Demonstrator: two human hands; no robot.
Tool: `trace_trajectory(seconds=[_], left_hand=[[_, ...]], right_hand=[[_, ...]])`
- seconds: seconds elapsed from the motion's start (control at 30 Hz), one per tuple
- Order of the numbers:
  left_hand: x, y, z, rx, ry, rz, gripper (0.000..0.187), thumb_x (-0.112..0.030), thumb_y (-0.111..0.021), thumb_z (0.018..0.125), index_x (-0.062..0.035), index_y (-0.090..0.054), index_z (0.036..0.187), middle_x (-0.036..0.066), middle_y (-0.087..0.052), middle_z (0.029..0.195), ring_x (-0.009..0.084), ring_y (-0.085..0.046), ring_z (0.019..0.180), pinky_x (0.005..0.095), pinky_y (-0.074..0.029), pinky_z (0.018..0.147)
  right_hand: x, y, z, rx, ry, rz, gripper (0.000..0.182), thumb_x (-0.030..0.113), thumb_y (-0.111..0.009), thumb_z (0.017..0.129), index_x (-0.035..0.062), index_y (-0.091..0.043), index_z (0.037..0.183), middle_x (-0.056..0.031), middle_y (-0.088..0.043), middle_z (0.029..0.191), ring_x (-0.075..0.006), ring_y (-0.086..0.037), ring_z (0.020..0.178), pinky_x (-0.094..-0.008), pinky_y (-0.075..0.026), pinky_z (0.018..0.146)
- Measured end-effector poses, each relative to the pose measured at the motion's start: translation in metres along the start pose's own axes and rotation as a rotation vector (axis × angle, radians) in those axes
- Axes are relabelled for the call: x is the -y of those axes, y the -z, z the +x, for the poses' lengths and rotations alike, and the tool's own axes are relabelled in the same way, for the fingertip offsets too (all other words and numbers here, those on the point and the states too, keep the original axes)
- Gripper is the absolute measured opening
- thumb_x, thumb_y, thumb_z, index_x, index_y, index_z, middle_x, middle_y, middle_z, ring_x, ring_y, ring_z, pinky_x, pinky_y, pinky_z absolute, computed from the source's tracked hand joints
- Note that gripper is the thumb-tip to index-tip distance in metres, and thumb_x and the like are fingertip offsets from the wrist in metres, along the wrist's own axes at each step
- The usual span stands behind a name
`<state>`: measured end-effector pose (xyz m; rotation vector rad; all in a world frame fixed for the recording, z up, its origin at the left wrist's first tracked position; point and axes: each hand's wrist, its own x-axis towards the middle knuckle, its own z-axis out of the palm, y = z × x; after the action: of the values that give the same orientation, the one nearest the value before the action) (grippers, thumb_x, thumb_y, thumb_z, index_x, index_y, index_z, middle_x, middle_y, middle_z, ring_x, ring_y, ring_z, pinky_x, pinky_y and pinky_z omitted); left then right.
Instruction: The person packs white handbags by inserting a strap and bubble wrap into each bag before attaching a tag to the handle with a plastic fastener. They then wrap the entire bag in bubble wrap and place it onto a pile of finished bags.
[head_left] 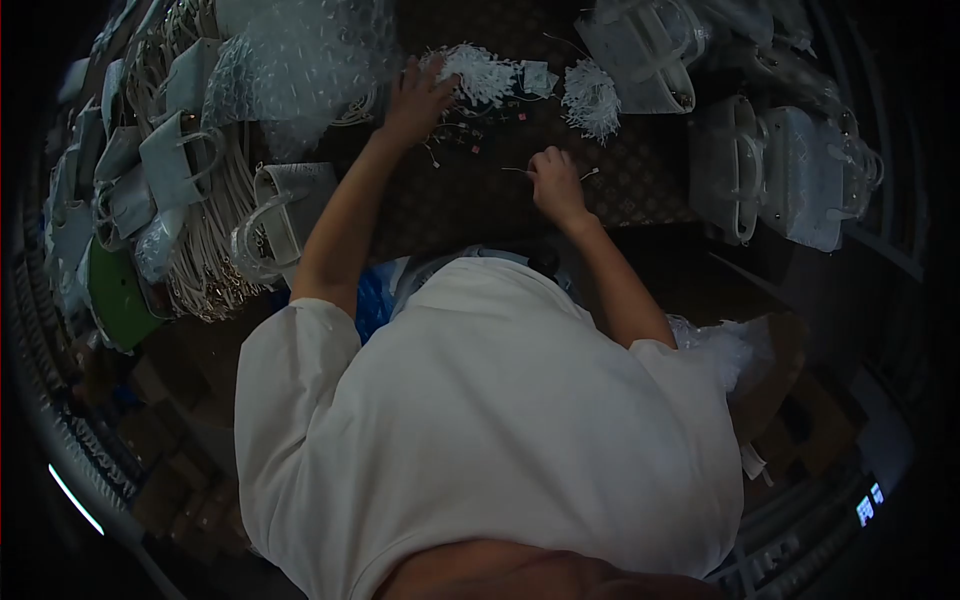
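My left hand (418, 100) reaches far forward over the dark patterned table (640, 195), its fingers spread and resting at the edge of a white tangle of string tags (480, 72). Small loose pieces (462, 135) lie scattered just beside it. My right hand (555, 185) is nearer to me, fingers pinched on a thin white string (590, 173) that sticks out to either side. A second white bunch of tags (590, 98) lies beyond the right hand. My white shirt fills the lower middle of the view.
Pale handbags (175, 150) with white handles are stacked at the left, one (290, 205) close to my left arm. Clear bubble wrap (300, 60) lies at the back left. More wrapped bags (790, 170) stand at the right, and one (640, 50) at the back.
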<state>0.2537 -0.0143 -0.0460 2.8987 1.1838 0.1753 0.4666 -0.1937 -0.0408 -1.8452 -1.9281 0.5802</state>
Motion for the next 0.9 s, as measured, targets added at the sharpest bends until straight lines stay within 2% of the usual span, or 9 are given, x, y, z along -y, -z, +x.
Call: trace_trajectory(seconds=[0.1,0.17,0.23,0.27,0.3,0.4,0.6,0.8,0.9], left_hand=[[0.019,0.010,0.000,-0.122,0.057,0.003,0.042,-0.015,-0.058,0.075,-0.0178,-0.053,0.117,0.012,-0.035,0.134,0.0379,-0.035,0.118,0.0501,-0.031,0.093],[0.013,0.020,-0.002,-0.224,0.120,-0.044,0.041,-0.012,-0.058,0.073,-0.0162,-0.056,0.113,0.011,-0.040,0.130,0.0353,-0.039,0.114,0.0479,-0.033,0.091],[-0.031,0.051,-0.019,-0.311,0.109,-0.109,0.039,-0.010,-0.060,0.069,-0.0140,-0.059,0.108,0.009,-0.047,0.119,0.0292,-0.044,0.107,0.0428,-0.035,0.087],[-0.043,0.047,-0.028,-0.219,-0.034,-0.127,0.039,-0.011,-0.062,0.068,-0.0136,-0.059,0.106,0.008,-0.048,0.114,0.0280,-0.045,0.104,0.0414,-0.036,0.086],[-0.052,0.037,-0.035,-0.128,-0.173,-0.144,0.038,-0.013,-0.064,0.067,-0.0132,-0.060,0.105,0.006,-0.050,0.109,0.0267,-0.046,0.102,0.0401,-0.037,0.085],[-0.066,0.025,-0.031,-0.026,-0.023,-0.226,0.038,-0.017,-0.067,0.064,-0.0124,-0.061,0.101,0.005,-0.050,0.108,0.0257,-0.046,0.102,0.0388,-0.037,0.084],[-0.042,0.042,-0.008,0.218,-0.074,-0.402,0.033,-0.017,-0.067,0.067,-0.0073,-0.059,0.098,0.009,-0.061,0.087,0.0287,-0.055,0.088,0.0367,-0.044,0.077],[-0.035,0.057,-0.005,0.158,0.276,-0.692,0.020,-0.011,-0.063,0.074,-0.0032,-0.060,0.092,0.016,-0.062,0.085,0.0329,-0.060,0.077,0.0390,-0.047,0.066],[-0.031,0.045,-0.011,-0.023,0.252,-0.754,0.016,-0.009,-0.064,0.074,-0.0024,-0.062,0.089,0.017,-0.062,0.083,0.0316,-0.061,0.078,0.0376,-0.047,0.066]], right_hand=[[-0.012,0.002,-0.015,-0.052,-0.076,0.295,0.008,0.005,-0.057,0.076,0.0041,-0.053,0.082,-0.0121,-0.055,0.084,-0.0282,-0.054,0.080,-0.0381,-0.044,0.069],[-0.018,0.004,-0.023,-0.062,-0.428,0.875,0.004,0.006,-0.055,0.082,0.0026,-0.053,0.084,-0.0102,-0.058,0.080,-0.0184,-0.056,0.068,-0.0294,-0.047,0.059],[-0.015,0.012,-0.024,-0.084,-0.555,1.054,0.007,0.008,-0.055,0.084,0.0018,-0.054,0.086,-0.0084,-0.058,0.081,-0.0136,-0.055,0.067,-0.0262,-0.047,0.059],[-0.014,0.015,-0.023,-0.099,-0.678,1.225,0.010,0.010,-0.055,0.086,0.0009,-0.054,0.088,-0.0067,-0.059,0.082,-0.0089,-0.053,0.065,-0.0230,-0.047,0.058],[-0.017,0.014,-0.022,-0.101,-0.679,1.229,0.010,0.010,-0.055,0.086,0.0009,-0.054,0.088,-0.0067,-0.059,0.082,-0.0089,-0.053,0.065,-0.0230,-0.047,0.058],[-0.020,0.015,-0.011,0.038,-0.750,1.344,0.010,0.011,-0.054,0.087,0.0012,-0.055,0.091,-0.0041,-0.057,0.079,-0.0077,-0.051,0.061,-0.0219,-0.045,0.055],[-0.020,0.032,0.014,0.216,-0.685,1.482,0.011,0.014,-0.053,0.088,0.0036,-0.056,0.085,-0.0001,-0.053,0.070,-0.0051,-0.046,0.055,-0.0185,-0.037,0.047],[0.000,0.044,0.028,0.206,-0.633,1.373,0.013,0.017,-0.054,0.088,0.0046,-0.057,0.087,0.0025,-0.050,0.066,-0.0025,-0.042,0.053,-0.0170,-0.032,0.046],[0.009,0.053,0.034,0.218,-0.541,1.442,0.014,0.018,-0.054,0.088,0.0042,-0.057,0.088,0.0031,-0.050,0.066,-0.0022,-0.042,0.054,-0.0170,-0.033,0.047]])
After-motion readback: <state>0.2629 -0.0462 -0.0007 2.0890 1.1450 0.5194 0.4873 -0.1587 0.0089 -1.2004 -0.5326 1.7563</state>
